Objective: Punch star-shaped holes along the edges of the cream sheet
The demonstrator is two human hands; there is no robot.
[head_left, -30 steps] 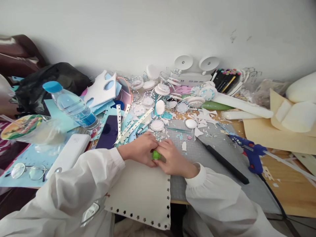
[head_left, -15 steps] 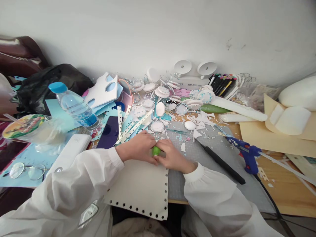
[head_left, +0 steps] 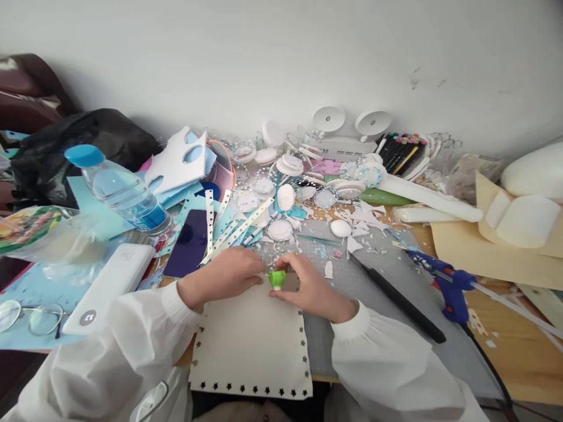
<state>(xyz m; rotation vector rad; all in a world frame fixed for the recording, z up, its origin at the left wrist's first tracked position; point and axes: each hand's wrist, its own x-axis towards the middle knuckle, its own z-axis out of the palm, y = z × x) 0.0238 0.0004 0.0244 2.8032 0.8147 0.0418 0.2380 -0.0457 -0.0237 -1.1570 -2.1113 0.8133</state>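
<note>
A cream sheet (head_left: 250,346) with star-shaped holes punched along its right and bottom edges lies on the grey cutting mat (head_left: 378,293) in front of me. A small green punch (head_left: 277,279) sits at the sheet's top edge. My right hand (head_left: 310,287) grips the punch with fingertips and thumb. My left hand (head_left: 224,278) rests on the sheet's top left part, its fingertips touching the punch from the left. Both arms wear white sleeves.
A water bottle (head_left: 121,190), a white power bank (head_left: 105,284) and glasses (head_left: 26,316) lie at the left. A blue glue gun (head_left: 444,281) and a black knife (head_left: 398,302) lie at the right. White discs, punched paper strips (head_left: 233,225) and scraps crowd the back.
The punch now stands more upright between my fingertips and my left hand has drawn slightly back to the left. The view has shifted a little.
</note>
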